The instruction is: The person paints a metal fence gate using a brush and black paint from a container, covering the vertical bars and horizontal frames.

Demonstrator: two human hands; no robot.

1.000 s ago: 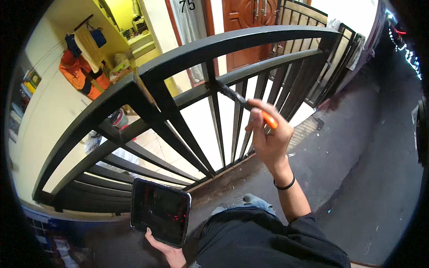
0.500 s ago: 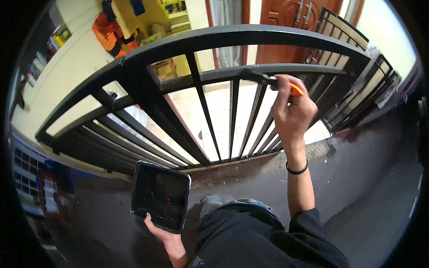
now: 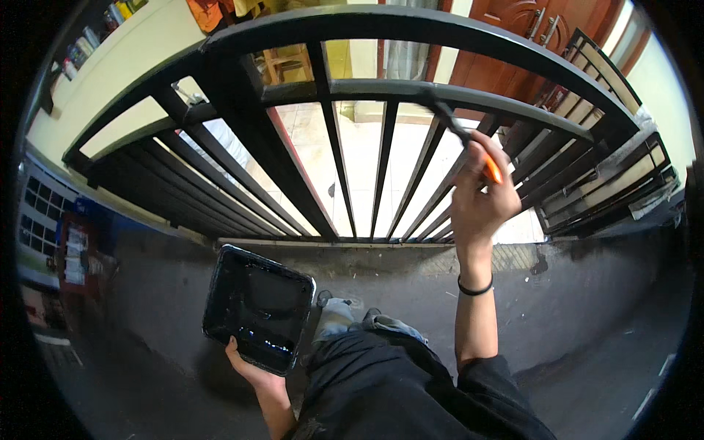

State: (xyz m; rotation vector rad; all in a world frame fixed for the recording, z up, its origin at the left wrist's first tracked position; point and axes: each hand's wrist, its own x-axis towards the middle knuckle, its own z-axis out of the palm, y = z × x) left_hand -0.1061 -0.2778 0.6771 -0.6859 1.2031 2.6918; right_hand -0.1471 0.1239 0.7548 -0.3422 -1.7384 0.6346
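Note:
My right hand (image 3: pixel 480 194) is closed round the handle of a paintbrush (image 3: pixel 453 123) with a dark head and an orange handle end. Its bristles, blurred by motion, are at the middle rail (image 3: pixel 359 88) of a black metal gate, just right of an upright bar; whether they press on it, I cannot tell. Low on the left, my left hand (image 3: pixel 253 370) grips a square black tray (image 3: pixel 217 297) by its near edge, thumb over the rim and the other fingers hidden beneath. Shiny black liquid, seemingly paint, lies inside the tray.
The gate's curved top rail (image 3: pixel 374 22) arches across the far side. Behind the bars are a pale tiled floor (image 3: pixel 293 143) and brown double doors (image 3: pixel 506 44). A second barred panel (image 3: pixel 616 176) stands at the right. My feet are on dark ground (image 3: pixel 396 293) before the gate.
The paintbrush has moved a little to the right along the middle rail and now slants more steeply. My view has shifted, so the gate sits higher in it. Both hands keep their holds.

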